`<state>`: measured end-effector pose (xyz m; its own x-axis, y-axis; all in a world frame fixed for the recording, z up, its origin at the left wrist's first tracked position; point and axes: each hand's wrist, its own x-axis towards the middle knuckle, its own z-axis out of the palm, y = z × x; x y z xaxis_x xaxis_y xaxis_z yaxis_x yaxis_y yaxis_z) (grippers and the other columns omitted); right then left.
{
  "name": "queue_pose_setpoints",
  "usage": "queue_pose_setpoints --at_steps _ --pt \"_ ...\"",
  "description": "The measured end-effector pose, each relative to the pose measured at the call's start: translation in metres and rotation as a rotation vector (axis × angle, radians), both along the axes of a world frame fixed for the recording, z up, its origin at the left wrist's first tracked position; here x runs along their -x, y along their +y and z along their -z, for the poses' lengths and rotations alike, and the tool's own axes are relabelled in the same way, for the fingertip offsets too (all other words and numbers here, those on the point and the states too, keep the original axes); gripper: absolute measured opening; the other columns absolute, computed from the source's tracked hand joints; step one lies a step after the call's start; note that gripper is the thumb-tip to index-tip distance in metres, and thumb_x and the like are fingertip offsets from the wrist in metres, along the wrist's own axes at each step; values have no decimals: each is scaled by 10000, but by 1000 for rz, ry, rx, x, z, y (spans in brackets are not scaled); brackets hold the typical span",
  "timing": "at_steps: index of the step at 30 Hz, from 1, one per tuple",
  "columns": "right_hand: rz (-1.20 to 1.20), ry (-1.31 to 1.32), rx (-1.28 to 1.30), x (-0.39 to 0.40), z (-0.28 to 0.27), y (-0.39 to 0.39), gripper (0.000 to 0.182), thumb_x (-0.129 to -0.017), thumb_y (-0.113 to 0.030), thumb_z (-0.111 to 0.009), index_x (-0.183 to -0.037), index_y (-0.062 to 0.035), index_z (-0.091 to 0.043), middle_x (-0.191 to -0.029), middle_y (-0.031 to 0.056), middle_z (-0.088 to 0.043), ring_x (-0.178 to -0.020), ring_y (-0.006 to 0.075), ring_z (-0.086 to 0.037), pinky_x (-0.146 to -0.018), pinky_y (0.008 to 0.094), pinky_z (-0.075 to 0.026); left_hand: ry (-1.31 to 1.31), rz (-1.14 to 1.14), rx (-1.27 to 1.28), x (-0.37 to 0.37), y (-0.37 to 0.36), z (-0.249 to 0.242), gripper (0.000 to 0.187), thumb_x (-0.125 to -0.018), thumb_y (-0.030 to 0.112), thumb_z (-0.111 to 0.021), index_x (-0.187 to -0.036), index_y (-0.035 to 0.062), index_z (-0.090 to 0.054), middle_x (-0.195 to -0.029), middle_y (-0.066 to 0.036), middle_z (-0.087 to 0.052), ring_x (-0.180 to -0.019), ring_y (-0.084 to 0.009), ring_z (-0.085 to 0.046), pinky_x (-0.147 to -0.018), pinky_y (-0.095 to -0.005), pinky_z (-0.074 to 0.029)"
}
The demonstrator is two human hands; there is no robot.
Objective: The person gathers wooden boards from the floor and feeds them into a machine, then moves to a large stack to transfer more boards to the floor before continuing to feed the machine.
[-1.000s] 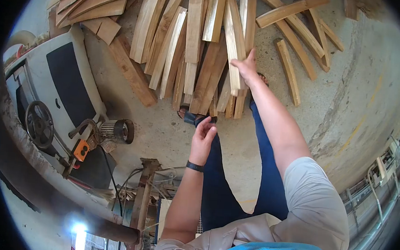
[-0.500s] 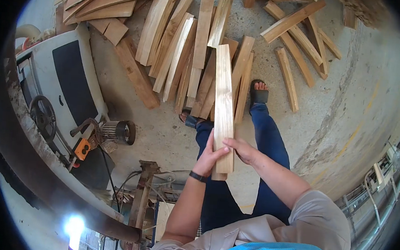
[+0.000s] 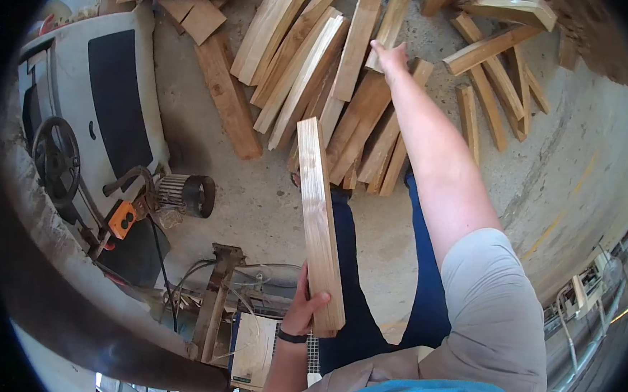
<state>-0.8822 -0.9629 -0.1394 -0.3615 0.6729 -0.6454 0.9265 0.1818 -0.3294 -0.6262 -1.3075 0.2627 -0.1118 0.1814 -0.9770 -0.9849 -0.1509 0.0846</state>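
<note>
My left hand (image 3: 306, 303) is wrapped around the lower end of a pale wooden plank (image 3: 318, 218), its thumb across the top face. The plank points away from me, slightly tilted to the left, above my legs. My right hand (image 3: 391, 58) reaches out to the pile and grips the near end of another wooden plank (image 3: 392, 17), with thumb and fingers on either side. Close beside it lie a longer light plank (image 3: 358, 44) and a darker brown board (image 3: 363, 116).
More planks (image 3: 293, 65) cover the floor ahead, with a crossed stack (image 3: 492, 52) at the right. To the left stands a grey machine (image 3: 131, 63) with a black handwheel (image 3: 59, 159), a motor (image 3: 184, 195) and an orange switch box (image 3: 121, 219). A rusty metal post (image 3: 221, 284) rises nearby.
My right hand has let go of the held plank and stretched forward to one in the pile. My left hand has drawn the held plank back and to the left.
</note>
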Motion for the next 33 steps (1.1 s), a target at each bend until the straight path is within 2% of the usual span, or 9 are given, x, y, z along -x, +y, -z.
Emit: queue_pose_setpoints --at_steps 3,8,9,10,13,15,21,26,33 --pt "-100 -160 29 16 8 4 818 -745 -433 -763 -1351 -8 -415 -1341 246 -568 -1257 403 -543 -1055 448 -447 -76 -75 12 -15 -15 -7 1026 -774 193 -789 -1576 87 -158 -1458 -99 -409 -1319 -219 -421 -1093 -360 -370" --pt "-150 -194 32 -9 -32 -8 824 -713 -374 -789 -1350 12 -437 -1377 247 -519 -1253 393 -539 -1062 434 -452 -89 -129 14 -33 -31 -2 1006 -781 186 -788 -1578 117 -177 -1457 -91 -414 -1313 -222 -427 -1086 -365 -379" --pt "-188 -212 -56 -20 -45 -27 839 -714 -346 -797 -1368 20 -420 -1435 244 -442 -1284 378 -508 -1083 423 -436 -90 -133 3 -30 -31 -3 1006 -781 186 -788 -1578 117 -177 -1457 -91 -414 -1313 -222 -427 -1086 -365 -379" --pt "-121 -211 65 -35 -35 -35 849 -725 -336 -795 -1391 13 -402 -1464 243 -394 -1317 376 -471 -1099 431 -419 -111 -135 4 -24 -30 -5 1018 -774 198 -795 -1578 116 -177 -1457 -92 -415 -1312 -224 -428 -1084 -367 -381" --pt "-28 -177 0 -46 -57 -89 1266 -683 -551 -830 -1555 -12 -87 -1590 248 -194 -1424 411 -320 -1166 459 -321 -102 -133 5 -24 -35 -7 1049 -753 227 -813 -1577 110 -175 -1454 -97 -417 -1310 -230 -430 -1081 -372 -383" --pt "-2 -100 -140 -34 -50 -121 1338 -665 -606 -825 -1561 -30 -15 -1597 244 -180 -1422 412 -322 -1163 469 -322 -81 -129 15 -25 -37 -8 1068 -741 244 -824 -1577 105 -174 -1453 -100 -418 -1310 -234 -431 -1081 -374 -384" --pt "18 -357 -146 6 -55 -139 1366 -646 -556 -854 -1563 -45 19 -1606 235 -162 -1426 397 -321 -1165 477 -318 -42 -73 42 -24 -37 -13 1111 -714 262 -848 -1578 103 -168 -1450 -119 -413 -1308 -245 -429 -1077 -385 -389" --pt "-93 -338 -140 -12 -70 -109 1281 -680 -491 -843 -1575 -93 -17 -1533 224 -303 -1335 380 -440 -1098 450 -407 14 -49 48 -23 -34 -16 1087 -729 245 -838 -1571 111 -163 -1439 -125 -412 -1300 -253 -431 -1067 -400 -403" --pt "-91 -272 23 -20 -74 -72 1324 -657 -459 -850 -1578 -156 51 -1549 214 -273 -1345 384 -430 -1108 448 -404 63 -32 20 -39 -24 -27 1087 -732 231 -835 -1571 115 -154 -1447 -128 -400 -1313 -255 -421 -1073 -401 -398"
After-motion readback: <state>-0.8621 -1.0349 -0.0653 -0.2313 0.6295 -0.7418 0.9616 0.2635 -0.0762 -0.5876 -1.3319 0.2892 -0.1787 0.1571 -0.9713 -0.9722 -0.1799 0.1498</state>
